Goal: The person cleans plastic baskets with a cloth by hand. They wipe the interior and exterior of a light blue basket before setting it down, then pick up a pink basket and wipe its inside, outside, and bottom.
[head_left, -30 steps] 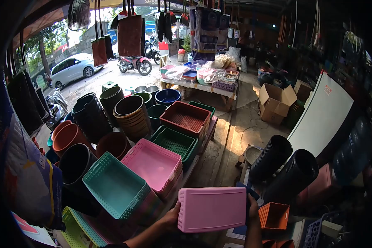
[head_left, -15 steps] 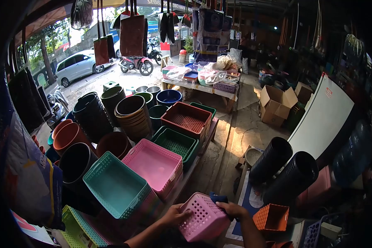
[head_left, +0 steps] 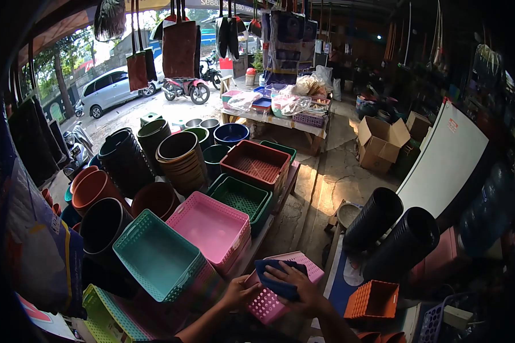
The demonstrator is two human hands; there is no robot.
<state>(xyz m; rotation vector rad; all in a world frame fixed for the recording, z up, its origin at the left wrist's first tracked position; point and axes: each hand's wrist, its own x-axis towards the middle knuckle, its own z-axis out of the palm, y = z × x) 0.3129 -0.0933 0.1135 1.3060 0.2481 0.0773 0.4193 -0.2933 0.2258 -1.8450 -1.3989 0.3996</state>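
A pink perforated plastic basket is held in front of me at the lower middle, tilted. My left hand grips its left edge, with the thumb over the side. A folded dark blue cloth lies against the basket, under my right hand. The right fingers are spread over the cloth and press it to the basket's surface. Part of the basket is hidden by the cloth and that hand.
Left of my hands sit a teal basket and a larger pink basket. Green baskets and stacked buckets stand behind. To the right are orange pots and black pot stacks.
The basket has turned in my hands. My right hand has moved from its right edge onto its upper face, and the blue cloth is now spread out under it.
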